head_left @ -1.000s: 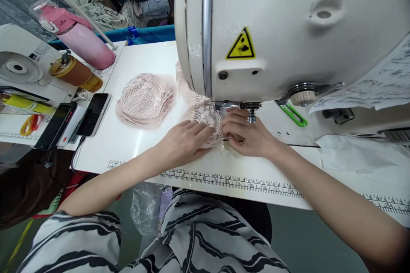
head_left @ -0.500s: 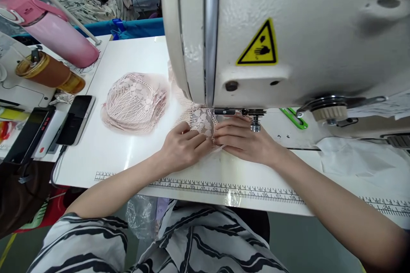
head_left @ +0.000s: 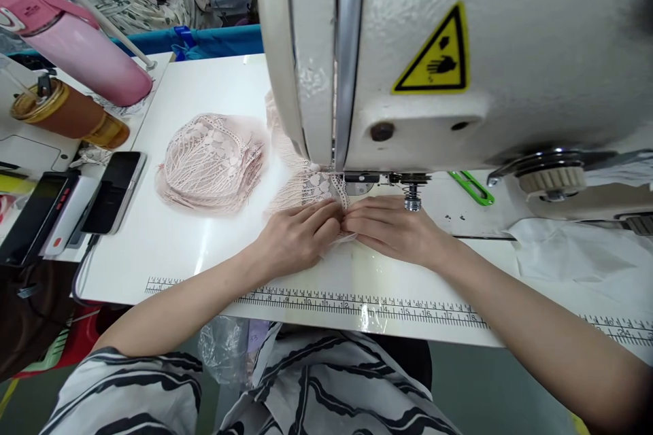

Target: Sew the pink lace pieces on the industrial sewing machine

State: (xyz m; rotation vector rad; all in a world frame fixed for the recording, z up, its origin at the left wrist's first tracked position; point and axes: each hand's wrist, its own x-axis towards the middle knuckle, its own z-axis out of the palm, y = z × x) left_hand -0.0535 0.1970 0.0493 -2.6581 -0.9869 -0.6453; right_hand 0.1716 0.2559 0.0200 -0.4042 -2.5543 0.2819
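Observation:
Pale pink lace fabric (head_left: 319, 185) lies partly beneath the head of a white sewing machine (head_left: 423, 122). My left hand (head_left: 300, 234) is closed on the near edge of this lace, thumb and fingers pressed together. Close against it, my right hand (head_left: 390, 225) grips the same edge from the right, its fingers bent inward. The fingertips of both hands nearly meet in front of the presser foot area, which the machine head mostly hides. To the left rests a stack of pink lace pieces (head_left: 211, 163), apart from both hands.
A phone (head_left: 115, 190), a brown cup (head_left: 71, 112) and a pink bottle (head_left: 86, 47) stand at the left. Green thread snips (head_left: 472, 188) and white cloth (head_left: 566, 248) lie right of the machine. A printed ruler (head_left: 326, 302) runs along the table's front edge.
My left hand's fingers have stretched forward over the lace edge from a more curled grip. My right hand has shifted slightly, and the view has moved a little.

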